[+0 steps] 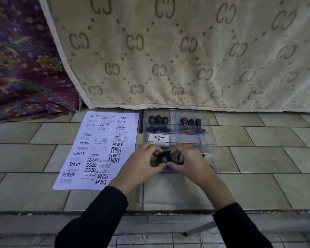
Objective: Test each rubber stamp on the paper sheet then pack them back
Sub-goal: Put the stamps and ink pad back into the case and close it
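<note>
A white paper sheet covered in stamped words lies on the tiled floor at left. To its right stands a clear plastic box with compartments. Three black stamps stand in its back left compartment, and a red-topped stamp with two black ones in the back right. A white Artline ink pad lies in the middle left compartment. Over the box's front part, my left hand and my right hand together pinch a black stamp with a purple base. Most of this stamp is hidden by my fingers.
A beige patterned blanket hangs down just behind the box and sheet. Purple floral cloth lies at back left. The clear box lid rests flat in front of the box. A step edge runs across near me.
</note>
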Available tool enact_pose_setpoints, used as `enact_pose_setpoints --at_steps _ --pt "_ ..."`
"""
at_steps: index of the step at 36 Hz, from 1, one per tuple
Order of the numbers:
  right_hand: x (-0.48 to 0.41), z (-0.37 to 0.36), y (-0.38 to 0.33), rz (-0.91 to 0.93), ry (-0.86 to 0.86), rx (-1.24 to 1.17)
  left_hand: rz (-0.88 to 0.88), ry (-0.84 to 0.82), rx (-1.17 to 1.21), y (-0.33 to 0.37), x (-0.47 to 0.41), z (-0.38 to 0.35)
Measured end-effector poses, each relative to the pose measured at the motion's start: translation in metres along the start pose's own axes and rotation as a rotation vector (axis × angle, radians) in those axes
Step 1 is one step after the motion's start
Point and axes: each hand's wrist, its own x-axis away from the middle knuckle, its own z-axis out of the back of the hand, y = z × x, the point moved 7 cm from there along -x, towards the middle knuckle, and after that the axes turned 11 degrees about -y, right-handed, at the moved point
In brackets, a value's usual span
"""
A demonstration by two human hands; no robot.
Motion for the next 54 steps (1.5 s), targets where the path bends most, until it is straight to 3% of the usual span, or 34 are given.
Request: enact_pose_setpoints --at_steps 6,18,27,32,37,43,49,54 --pt "0.001 -0.013 0.000 -0.039 -0.010 0.119 0.019 -0.081 -0.096 -0.003 0.001 -0.013" --pt "0.001 -0.019 -0.002 -0.079 -0.074 0.170 0.039 -0.075 -0.009 -0.004 0.002 -0.011" --pt "0.003 -0.019 -0.005 -0.103 -0.083 0.158 0.045 -0.047 -0.082 0.003 0.004 -0.008" --pt "0.007 -0.012 -0.009 -0.075 -0.035 0.128 -0.021 0.060 -0.102 0.010 0.010 0.002" --pt "0.013 0.013 -0.015 -0.047 0.092 0.070 -0.115 0.285 -0.011 0.024 0.014 0.029" --pt "0.012 0.073 -0.010 -0.059 0.365 -0.057 -0.149 0.492 0.152 0.044 -0.009 0.073" --pt "-0.009 0.108 0.027 -0.201 0.388 0.031 -0.137 0.329 0.084 0.067 -0.071 0.069" --pt "-0.027 0.106 0.055 -0.329 0.226 0.118 -0.023 0.105 -0.035 0.072 -0.114 0.039"
